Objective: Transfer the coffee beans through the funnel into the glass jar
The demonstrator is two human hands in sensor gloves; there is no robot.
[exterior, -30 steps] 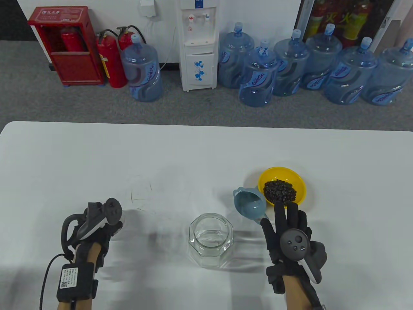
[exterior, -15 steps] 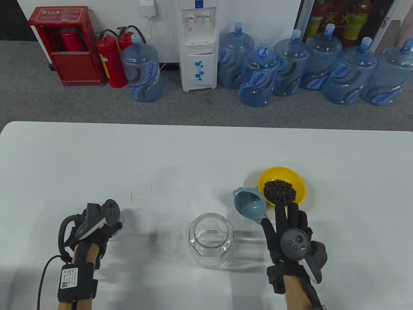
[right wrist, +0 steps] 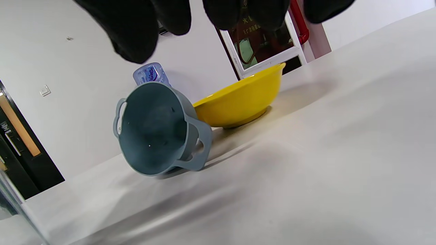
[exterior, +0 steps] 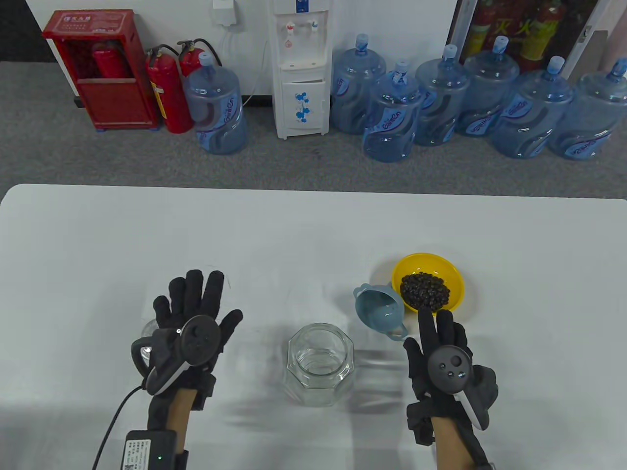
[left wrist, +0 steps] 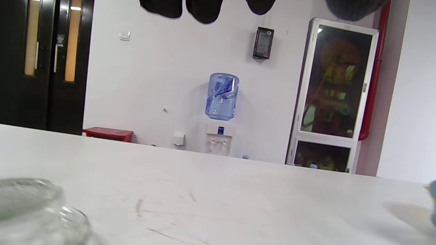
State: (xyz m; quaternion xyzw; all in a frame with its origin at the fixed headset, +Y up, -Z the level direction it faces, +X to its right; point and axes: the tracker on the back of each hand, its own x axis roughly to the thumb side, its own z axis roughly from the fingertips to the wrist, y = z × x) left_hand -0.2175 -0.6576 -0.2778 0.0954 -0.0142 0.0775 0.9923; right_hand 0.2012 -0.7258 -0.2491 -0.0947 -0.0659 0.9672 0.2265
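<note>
A clear glass jar stands open near the table's front, between my hands. A blue funnel lies tipped on its side beside a yellow bowl of coffee beans. My right hand is open with fingers stretched out, just short of the funnel and bowl, touching neither. In the right wrist view the funnel and bowl lie just past my fingertips. My left hand is open, palm down with fingers spread, left of the jar, holding nothing.
A small clear glass piece, perhaps the jar's lid, lies by my left wrist; it also shows blurred in the left wrist view. The white table stretches beyond. Water bottles and fire extinguishers stand on the floor behind it.
My left hand turned from curled and side-on to flat with fingers spread, and moved right and forward. The glass piece now lies uncovered beside it. My right hand barely moved.
</note>
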